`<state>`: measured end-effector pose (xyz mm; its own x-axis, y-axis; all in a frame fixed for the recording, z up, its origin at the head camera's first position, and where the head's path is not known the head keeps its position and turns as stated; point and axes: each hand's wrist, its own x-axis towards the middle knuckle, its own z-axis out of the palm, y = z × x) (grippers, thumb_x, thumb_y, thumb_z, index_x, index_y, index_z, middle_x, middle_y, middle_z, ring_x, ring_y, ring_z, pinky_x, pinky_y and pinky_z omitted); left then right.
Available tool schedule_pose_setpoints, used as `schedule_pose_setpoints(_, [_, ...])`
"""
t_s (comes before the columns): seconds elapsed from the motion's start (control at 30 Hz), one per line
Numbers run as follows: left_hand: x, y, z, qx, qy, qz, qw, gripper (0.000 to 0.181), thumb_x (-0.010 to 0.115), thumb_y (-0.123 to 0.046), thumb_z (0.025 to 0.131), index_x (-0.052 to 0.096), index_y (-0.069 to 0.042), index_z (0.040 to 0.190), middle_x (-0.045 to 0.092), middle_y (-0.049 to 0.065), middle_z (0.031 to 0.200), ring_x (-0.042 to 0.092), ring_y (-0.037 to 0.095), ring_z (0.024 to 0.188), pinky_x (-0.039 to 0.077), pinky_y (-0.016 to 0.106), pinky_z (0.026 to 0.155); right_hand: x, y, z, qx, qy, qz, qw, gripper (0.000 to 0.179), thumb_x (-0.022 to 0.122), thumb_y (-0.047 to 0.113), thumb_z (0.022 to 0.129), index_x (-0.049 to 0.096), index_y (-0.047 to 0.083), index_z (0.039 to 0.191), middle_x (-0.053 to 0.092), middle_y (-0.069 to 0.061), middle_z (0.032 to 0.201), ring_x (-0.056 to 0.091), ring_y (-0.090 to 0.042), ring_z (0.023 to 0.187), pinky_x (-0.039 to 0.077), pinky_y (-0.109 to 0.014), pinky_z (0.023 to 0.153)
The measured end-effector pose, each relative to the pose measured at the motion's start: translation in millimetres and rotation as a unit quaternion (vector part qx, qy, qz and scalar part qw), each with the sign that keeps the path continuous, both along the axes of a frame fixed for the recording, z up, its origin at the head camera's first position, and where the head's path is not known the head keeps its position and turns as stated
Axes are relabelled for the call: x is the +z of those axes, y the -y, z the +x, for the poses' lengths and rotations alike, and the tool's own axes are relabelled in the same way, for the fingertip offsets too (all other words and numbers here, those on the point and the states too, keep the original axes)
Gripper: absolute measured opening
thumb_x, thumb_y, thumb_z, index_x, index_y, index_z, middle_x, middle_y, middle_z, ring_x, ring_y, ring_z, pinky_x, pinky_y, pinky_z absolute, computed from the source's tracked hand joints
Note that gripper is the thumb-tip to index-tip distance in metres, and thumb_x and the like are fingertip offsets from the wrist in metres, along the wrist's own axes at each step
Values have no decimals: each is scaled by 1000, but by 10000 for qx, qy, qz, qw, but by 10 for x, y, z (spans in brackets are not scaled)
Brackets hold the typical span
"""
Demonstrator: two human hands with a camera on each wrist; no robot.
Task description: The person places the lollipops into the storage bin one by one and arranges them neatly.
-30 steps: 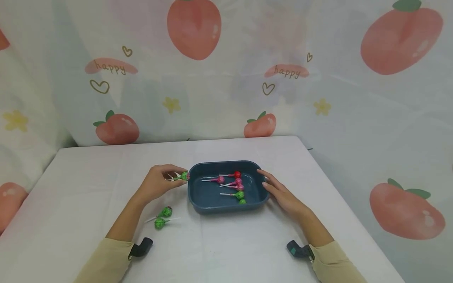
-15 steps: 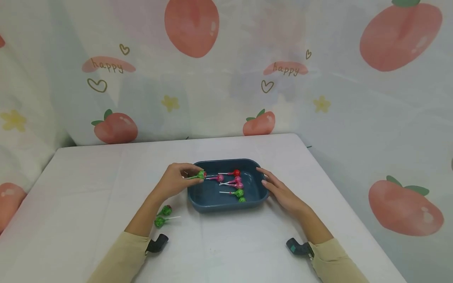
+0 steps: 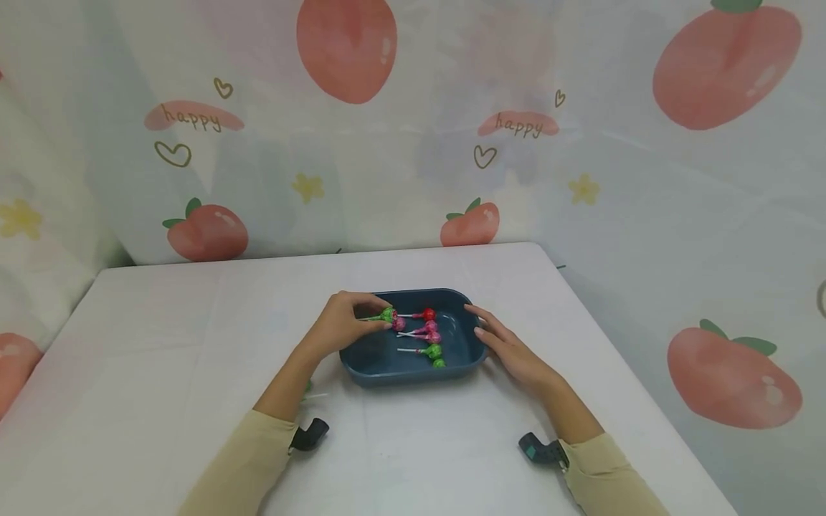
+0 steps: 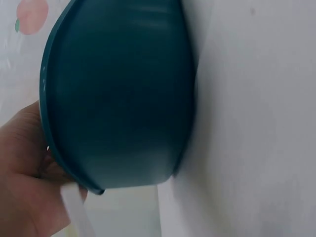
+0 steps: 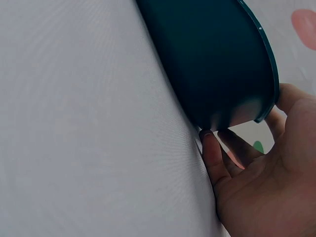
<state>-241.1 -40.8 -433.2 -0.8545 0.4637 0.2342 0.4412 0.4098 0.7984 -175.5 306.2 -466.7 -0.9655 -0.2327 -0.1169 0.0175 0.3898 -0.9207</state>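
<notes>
My left hand pinches a green-wrapped lollipop between thumb and fingers, inside the left part of a dark blue rectangular tray. In the tray lie a red lollipop, several pink lollipops and green lollipops, most with their sticks to the left. The held one overlaps a pink one in the head view. My right hand rests its fingers against the tray's right end, fingertips at the rim and near the base in the right wrist view. The left wrist view shows the tray's outer wall hiding the fingertips.
A green lollipop on the white tablecloth left of the tray is mostly hidden by my left forearm. A printed fruit curtain hangs behind the table's far edge. Each wrist carries a black camera mount.
My left hand has moved right with the green lollipop, from beside the tray's left rim to inside it. The left forearm now covers the lollipops on the table. My right hand stays at the tray.
</notes>
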Motion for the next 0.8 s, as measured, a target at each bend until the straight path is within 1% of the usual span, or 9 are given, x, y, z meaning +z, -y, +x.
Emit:
schedule_pose_setpoints(0.13, [-14, -78, 1, 45, 80, -164, 9998, 28, 86, -18, 88, 80, -13, 114, 75, -3, 103, 68, 15, 95, 56, 35, 88, 2, 6, 0, -21, 42, -48, 10000, 52, 47, 49, 109, 35, 42, 159, 15, -10, 171, 13, -39, 155, 20, -63, 117])
schedule_pose_setpoints(0.27, [1, -148, 2, 89, 163, -208, 9996, 26, 86, -18, 88, 80, -13, 112, 75, -3, 101, 68, 17, 96, 55, 37, 89, -4, 3, -5, -15, 68, -87, 9999, 53, 47, 49, 109, 35, 42, 160, 15, -10, 171, 12, -39, 155, 18, -62, 118])
schedule_pose_setpoints(0.53, [4, -290, -16, 208, 406, -401, 9982, 27, 86, -13, 87, 79, -9, 113, 76, 2, 105, 69, 22, 106, 51, 42, 100, 5, 0, 5, -66, 69, -41, 9999, 52, 48, 49, 109, 36, 42, 159, 16, -9, 171, 13, -38, 155, 19, -62, 118])
schedule_pose_setpoints(0.6, [-3, -309, -16, 251, 470, -444, 9976, 26, 86, -13, 87, 79, -10, 112, 75, 1, 105, 68, 22, 105, 51, 42, 98, 11, 1, 10, -61, 89, -53, 9999, 52, 48, 48, 109, 36, 42, 159, 16, -9, 170, 13, -38, 155, 19, -61, 118])
schedule_pose_setpoints(0.8, [-18, -335, -16, 282, 474, -512, 9972, 21, 86, -13, 86, 80, -11, 107, 73, -1, 97, 63, 21, 95, 53, 40, 87, 24, 9, 9, -28, 94, -83, 9999, 52, 48, 48, 109, 35, 41, 159, 15, -11, 170, 13, -39, 155, 19, -62, 118])
